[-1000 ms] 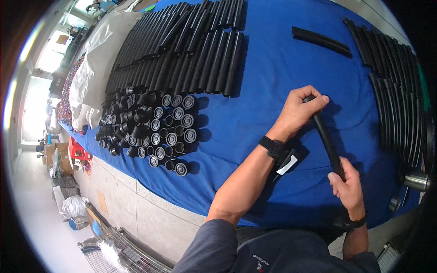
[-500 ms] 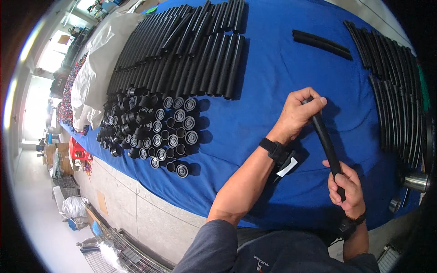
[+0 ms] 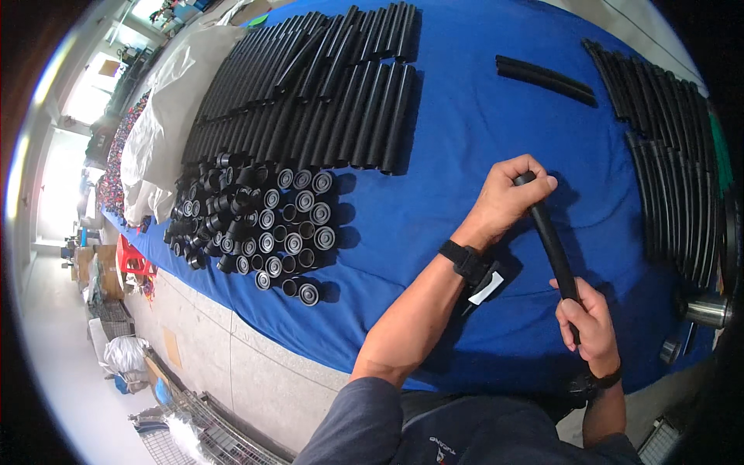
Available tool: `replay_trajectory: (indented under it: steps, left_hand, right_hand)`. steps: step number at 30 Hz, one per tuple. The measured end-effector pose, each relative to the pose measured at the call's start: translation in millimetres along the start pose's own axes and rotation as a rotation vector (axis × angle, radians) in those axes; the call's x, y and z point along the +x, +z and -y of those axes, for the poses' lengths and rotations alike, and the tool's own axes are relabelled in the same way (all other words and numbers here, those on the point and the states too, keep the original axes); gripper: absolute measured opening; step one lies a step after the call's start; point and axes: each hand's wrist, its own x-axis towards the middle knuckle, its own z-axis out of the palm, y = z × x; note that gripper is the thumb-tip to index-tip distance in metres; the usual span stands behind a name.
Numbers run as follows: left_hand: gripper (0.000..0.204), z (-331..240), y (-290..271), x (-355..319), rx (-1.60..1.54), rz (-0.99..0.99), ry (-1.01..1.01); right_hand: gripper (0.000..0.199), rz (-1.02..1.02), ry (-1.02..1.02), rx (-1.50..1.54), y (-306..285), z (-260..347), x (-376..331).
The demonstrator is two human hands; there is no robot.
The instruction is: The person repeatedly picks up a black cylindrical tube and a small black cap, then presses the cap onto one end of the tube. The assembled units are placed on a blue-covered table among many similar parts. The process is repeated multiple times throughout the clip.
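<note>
Both hands hold one black rubber tube (image 3: 552, 246) above the blue cloth-covered table (image 3: 465, 132). My left hand (image 3: 508, 198) is closed around the tube's far end, thumb over its tip. My right hand (image 3: 589, 322) grips the near end, close to the table's front edge. The tube runs slanted between them. A black band (image 3: 465, 260) sits on my left wrist and a dark one on the right.
Rows of long black tubes (image 3: 325, 93) lie at the back left, more curved ones (image 3: 674, 163) at the right, two alone (image 3: 546, 77) at the back. Several short black caps (image 3: 271, 225) cluster at the left. A metal cylinder (image 3: 705, 311) stands at the right edge.
My right hand has slid a little toward me along the tube. The left hand stays closed on the far end.
</note>
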Motion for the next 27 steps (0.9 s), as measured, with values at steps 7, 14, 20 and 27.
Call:
replay_trajectory:
  steps: [7, 14, 20, 27]
  left_hand:
    - [0.018, -4.7, -0.3, -5.3, -0.092, 0.071, 0.044]
    - [0.016, -8.8, -3.4, -7.4, -0.03, 0.022, -0.054]
    - [0.018, -5.4, 1.4, -5.8, 0.056, -0.013, -0.061]
    - [0.016, -3.7, 5.5, -3.9, -0.136, -0.035, 0.011]
  right_hand:
    - [0.037, 0.149, 0.036, 0.492, 1.2, -2.9, -1.5]
    - [0.051, 0.008, -0.14, -0.046, 4.5, -5.7, -5.4]
    - [0.044, 0.164, 0.084, 0.133, -9.2, 6.6, -4.7]
    - [0.047, 0.225, 0.101, 0.322, -9.9, 19.4, -8.7]
